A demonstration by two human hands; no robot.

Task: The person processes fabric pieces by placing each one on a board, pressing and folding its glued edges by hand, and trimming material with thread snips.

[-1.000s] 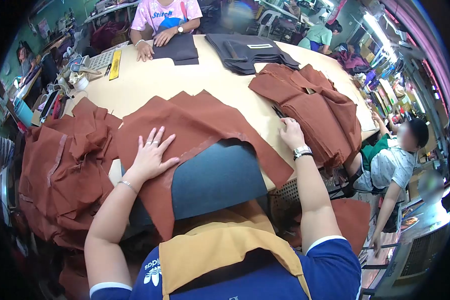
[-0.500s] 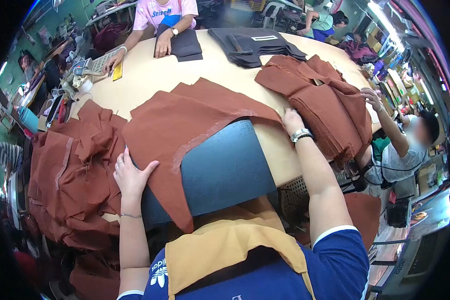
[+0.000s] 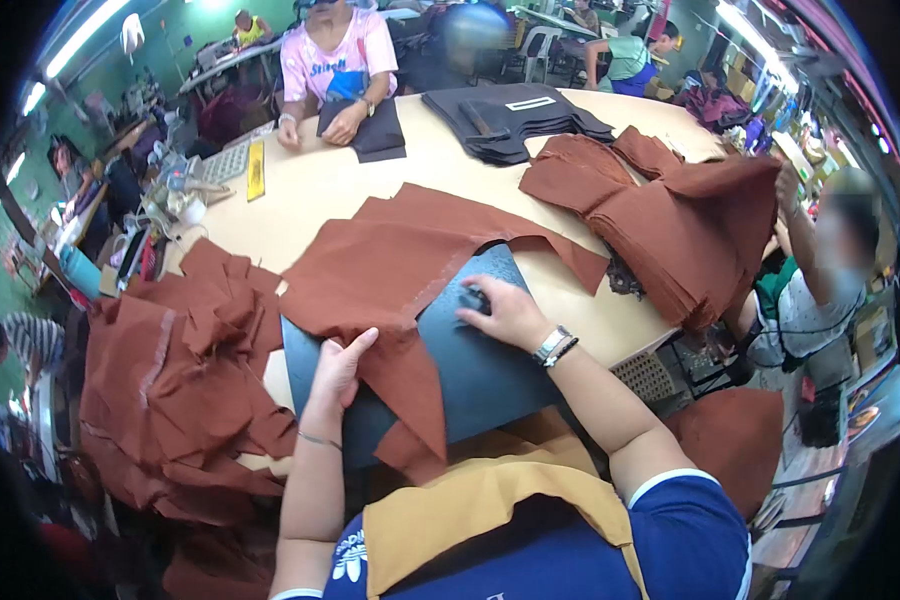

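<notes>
Spread over the table and a dark board (image 3: 480, 385) is a rust-brown cloth piece (image 3: 380, 255) with a pale strip along its curved edge. My left hand (image 3: 340, 370) grips this cloth near its lower left part, thumb on top, and a flap hangs down beside it. Above the board, my right hand (image 3: 505, 312) has its fingers curled round a small dark object whose shape is mostly hidden. A watch and a dark bracelet are on that wrist.
Crumpled rust cloth (image 3: 160, 370) lies at the left, a rust stack (image 3: 660, 240) at the right. Across the table (image 3: 320, 185) are dark cloth pieces (image 3: 515, 115), a yellow ruler (image 3: 256, 170) and a person in pink. A co-worker at the right holds up the stack's top cloth.
My right hand has moved left from the stack's edge to above the board, with a small dark object. My left hand has taken hold of the cloth. The co-worker has lifted cloth off the right stack.
</notes>
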